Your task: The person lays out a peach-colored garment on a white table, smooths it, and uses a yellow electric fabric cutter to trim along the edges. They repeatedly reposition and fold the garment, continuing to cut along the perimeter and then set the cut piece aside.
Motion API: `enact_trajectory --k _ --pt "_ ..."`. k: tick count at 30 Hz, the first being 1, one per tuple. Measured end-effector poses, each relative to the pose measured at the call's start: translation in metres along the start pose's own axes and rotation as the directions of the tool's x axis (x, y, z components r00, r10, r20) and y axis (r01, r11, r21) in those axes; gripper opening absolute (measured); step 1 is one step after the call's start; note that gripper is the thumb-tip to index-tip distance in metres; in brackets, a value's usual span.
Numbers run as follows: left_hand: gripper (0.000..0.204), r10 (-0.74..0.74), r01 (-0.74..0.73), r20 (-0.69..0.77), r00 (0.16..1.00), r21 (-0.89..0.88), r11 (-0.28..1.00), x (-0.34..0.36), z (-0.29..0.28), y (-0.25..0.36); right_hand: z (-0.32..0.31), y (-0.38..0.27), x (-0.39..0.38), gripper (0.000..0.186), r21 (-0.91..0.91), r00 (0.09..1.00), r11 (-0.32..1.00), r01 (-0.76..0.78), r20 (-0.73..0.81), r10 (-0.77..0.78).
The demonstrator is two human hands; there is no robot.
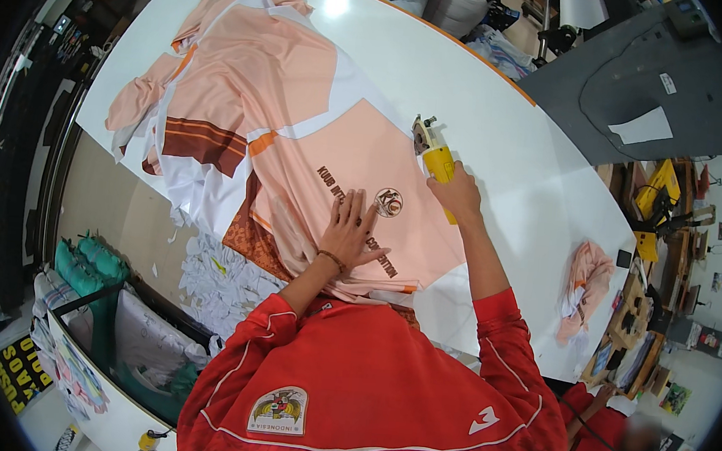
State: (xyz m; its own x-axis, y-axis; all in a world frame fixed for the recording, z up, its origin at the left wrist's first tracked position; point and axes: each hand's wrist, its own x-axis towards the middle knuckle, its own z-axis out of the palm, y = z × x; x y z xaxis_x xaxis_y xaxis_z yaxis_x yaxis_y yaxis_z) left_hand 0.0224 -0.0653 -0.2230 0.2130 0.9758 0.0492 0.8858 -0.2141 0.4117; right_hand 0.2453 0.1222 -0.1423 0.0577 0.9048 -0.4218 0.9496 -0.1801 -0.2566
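Observation:
A stack of peach printed fabric (pixel 303 102) with white and brown bands lies spread across the white cutting table (pixel 543 180). My left hand (pixel 348 229) presses flat on the fabric, fingers spread, beside a round printed emblem (pixel 388 202). My right hand (pixel 457 191) grips the handle of a yellow electric fabric cutter (pixel 433 151), which stands at the right edge of the fabric stack. I wear a red jersey; a thin bracelet sits on my left wrist.
A small bundle of peach cut pieces (pixel 585 286) lies near the table's right edge. White fabric scraps (pixel 221 278) pile on the floor at left, beside a rack of folded cloth (pixel 93 289). Another person in red (pixel 608 427) sits at lower right near wooden shelving.

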Motion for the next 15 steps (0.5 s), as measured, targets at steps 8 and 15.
enact_trajectory --k 8,15 --pt "0.111 0.003 -0.003 -0.016 1.000 -0.019 1.000 0.000 0.005 -0.003 -0.022 0.014 0.014 0.071 -0.081 0.996 0.993 0.084 0.045 -0.081" --pt "0.109 -0.004 0.004 0.006 1.000 -0.029 1.000 0.001 0.002 -0.002 -0.042 0.020 0.021 0.069 -0.167 0.983 0.970 0.178 0.083 -0.166"
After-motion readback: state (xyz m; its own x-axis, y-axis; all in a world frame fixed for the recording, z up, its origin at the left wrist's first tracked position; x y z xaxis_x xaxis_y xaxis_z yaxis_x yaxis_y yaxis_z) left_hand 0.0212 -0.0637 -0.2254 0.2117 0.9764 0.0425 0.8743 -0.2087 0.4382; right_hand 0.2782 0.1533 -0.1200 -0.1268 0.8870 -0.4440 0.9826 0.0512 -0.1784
